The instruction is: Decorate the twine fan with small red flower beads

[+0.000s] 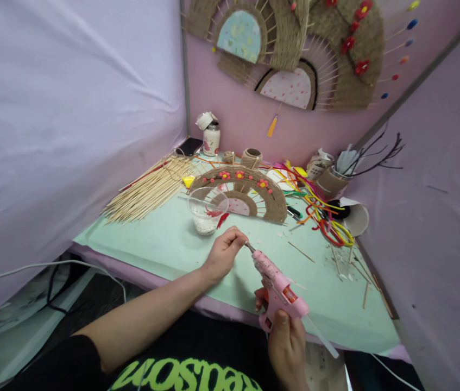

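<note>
My right hand [287,339] grips a pink glue gun [278,285] by its handle, with a glue stick [322,338] poking out of the back. The nozzle points up and left, at the fingertips of my left hand [226,248]. Those fingers are pinched together; whatever they hold is too small to make out. Behind my left hand stands a clear plastic cup [204,217] with white bits inside and some red by its rim. Farther back lies a fan-shaped twine-covered piece [276,203] with red flowers, partly hidden by the cup.
A bundle of thin wooden sticks [148,190] lies at the left. Twine rolls [251,158], a bottle [212,138] and a phone [189,146] are at the back. Coloured pipe cleaners [319,201], a tipped white cup [355,218] and loose sticks [301,252] lie at the right.
</note>
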The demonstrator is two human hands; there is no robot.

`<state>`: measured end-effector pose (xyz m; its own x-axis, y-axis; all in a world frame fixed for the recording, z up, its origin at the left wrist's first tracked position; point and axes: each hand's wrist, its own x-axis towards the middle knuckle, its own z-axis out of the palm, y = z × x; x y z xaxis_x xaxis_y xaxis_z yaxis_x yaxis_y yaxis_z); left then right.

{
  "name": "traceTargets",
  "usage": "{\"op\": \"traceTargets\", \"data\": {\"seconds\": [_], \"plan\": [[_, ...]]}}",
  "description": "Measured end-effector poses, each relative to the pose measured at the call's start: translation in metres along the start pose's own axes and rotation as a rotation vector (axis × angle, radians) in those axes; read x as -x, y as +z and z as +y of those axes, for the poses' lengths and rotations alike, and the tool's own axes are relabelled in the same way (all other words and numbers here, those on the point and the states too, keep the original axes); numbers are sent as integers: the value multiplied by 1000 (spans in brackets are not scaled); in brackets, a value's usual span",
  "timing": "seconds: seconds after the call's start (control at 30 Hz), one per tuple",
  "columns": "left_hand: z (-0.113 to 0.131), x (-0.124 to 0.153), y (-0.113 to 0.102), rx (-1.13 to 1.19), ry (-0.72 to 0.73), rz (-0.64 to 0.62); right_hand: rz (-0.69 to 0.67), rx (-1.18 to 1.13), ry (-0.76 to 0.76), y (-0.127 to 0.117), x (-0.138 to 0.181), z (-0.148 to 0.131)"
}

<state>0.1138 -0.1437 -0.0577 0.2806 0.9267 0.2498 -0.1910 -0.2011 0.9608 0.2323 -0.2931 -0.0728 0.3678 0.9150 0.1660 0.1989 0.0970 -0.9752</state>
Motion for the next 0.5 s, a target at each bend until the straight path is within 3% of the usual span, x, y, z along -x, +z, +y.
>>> {"op": "traceTargets", "data": {"seconds": [0.2, 0.5], "plan": [[1, 0, 0, -17, -4, 0, 13, 57, -51, 0, -2, -8], [2, 0, 0, -8, 0, 2, -1, 66, -35, -3, 1, 2]]}}
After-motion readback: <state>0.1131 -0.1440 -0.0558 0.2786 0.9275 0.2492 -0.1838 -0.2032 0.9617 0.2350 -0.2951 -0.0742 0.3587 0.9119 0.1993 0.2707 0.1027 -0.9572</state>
